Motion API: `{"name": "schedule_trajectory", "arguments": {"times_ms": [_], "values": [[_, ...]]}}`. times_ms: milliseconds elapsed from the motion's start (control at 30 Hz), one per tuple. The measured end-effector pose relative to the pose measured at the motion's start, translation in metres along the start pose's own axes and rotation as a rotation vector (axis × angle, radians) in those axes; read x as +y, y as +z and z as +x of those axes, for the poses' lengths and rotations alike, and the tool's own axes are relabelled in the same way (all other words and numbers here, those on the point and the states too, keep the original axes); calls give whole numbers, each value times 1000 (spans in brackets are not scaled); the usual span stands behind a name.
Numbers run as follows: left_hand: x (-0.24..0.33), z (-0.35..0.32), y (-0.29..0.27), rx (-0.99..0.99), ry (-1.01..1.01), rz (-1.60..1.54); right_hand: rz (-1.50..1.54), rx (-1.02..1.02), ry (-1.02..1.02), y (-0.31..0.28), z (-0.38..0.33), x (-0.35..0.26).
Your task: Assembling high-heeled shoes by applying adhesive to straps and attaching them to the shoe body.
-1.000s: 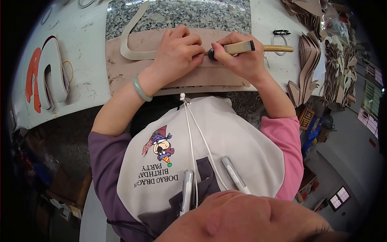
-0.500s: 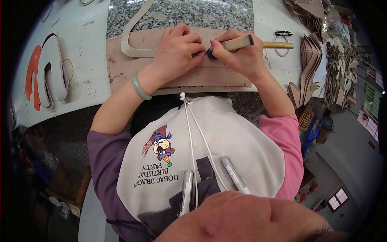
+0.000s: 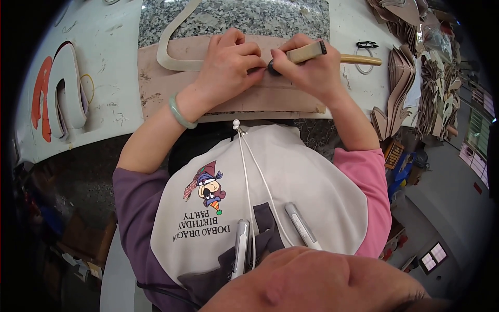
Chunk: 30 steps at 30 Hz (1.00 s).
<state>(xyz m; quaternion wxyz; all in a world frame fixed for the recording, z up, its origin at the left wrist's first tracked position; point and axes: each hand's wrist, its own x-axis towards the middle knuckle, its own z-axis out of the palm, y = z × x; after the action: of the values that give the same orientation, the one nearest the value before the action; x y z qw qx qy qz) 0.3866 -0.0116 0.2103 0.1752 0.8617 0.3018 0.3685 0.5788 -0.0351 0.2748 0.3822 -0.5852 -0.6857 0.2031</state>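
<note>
My left hand (image 3: 228, 65) is closed, thumb and fingers pinched together over a pinkish-tan leather sheet (image 3: 182, 93). A long pale strip (image 3: 179, 64) curves down from the far edge and runs under this hand toward the fingertips; its end is hidden. In my right hand (image 3: 314, 73) is a tool with a pale flat handle (image 3: 306, 52), dark at its upper end. Its rounded dark lower end (image 3: 272, 67) sits close to my left fingertips. A wooden rod (image 3: 361, 60) juts out to the right from behind my right hand; whether I hold it cannot be told.
The leather lies on a speckled granite slab (image 3: 234, 18) set on a white table (image 3: 112, 47). Orange (image 3: 41, 99) and white (image 3: 70, 57) curved pieces lie at left. Stacked brown cut pieces (image 3: 400, 83) and a black clip-like item (image 3: 366, 44) are at right.
The upper end of the tool in my right hand has tipped slightly up. Both hands stay in nearly the same place, and the strip keeps its curve.
</note>
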Motion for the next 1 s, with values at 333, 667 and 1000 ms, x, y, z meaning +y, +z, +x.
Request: {"name": "schedule_trajectory", "arguments": {"times_ms": [333,667,1000], "values": [[-5,-3,-2,-51,-112,-91,-266,34,-362,16,-4,1],[-8,-1,-2,-72,-82,-46,-276,-35,-311,4,-2,-5],[-7,0,-5,-99,-121,-78,-148,-90,-197,2,3,-9]]}}
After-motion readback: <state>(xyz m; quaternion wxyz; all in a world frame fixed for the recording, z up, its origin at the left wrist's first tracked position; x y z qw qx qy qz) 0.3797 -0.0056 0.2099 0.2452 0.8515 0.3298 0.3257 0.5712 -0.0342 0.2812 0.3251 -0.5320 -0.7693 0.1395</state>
